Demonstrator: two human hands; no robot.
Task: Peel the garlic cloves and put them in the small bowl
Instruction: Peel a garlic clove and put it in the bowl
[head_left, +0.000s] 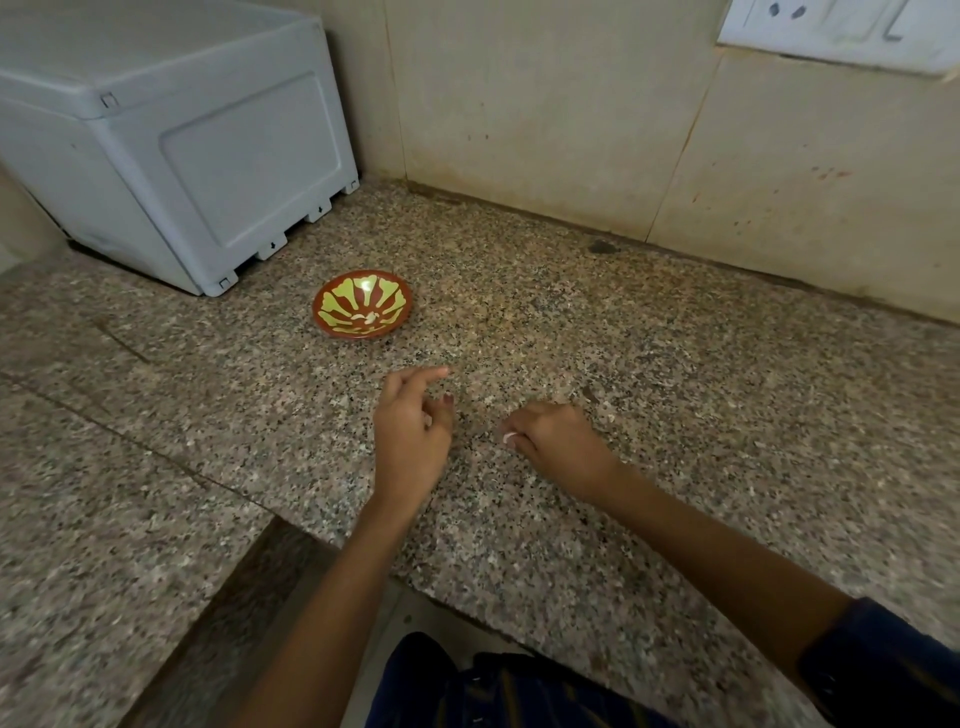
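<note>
While both hands work low over the speckled surface (675, 364), conditions read as follows, nearest first.

Right hand (558, 441): fingers curled, pinching a small pale piece, judged to be a garlic clove (509, 437), at the fingertips; whether skin remains on it cannot be told.

Left hand (413, 431): holds nothing visible; index finger extended toward the bowl, remaining fingers loosely curled; positioned just beside the right hand, apart from it.

Loose fragments (609, 417): pale flecks near the right hand, possibly peel; too small to confirm against the granite pattern.

Small bowl (362, 304): red-brown with yellow pattern, upright, beyond the left hand and well apart from the clove; pale pieces lie at its centre, probably cloves already delivered.

Grey box (171, 140): stands behind the bowl, against the wall.

Step in hand (judgement): peeling or transfer of the held clove.

Risk 1: clove slips from the narrow pinch during transfer; on this mottled surface it would be hard to find.

Risk 2: peel carried along into the bowl if not fully stripped.

Risk 3: a shallow, light bowl may slide or tip if its rim is knocked.
</note>
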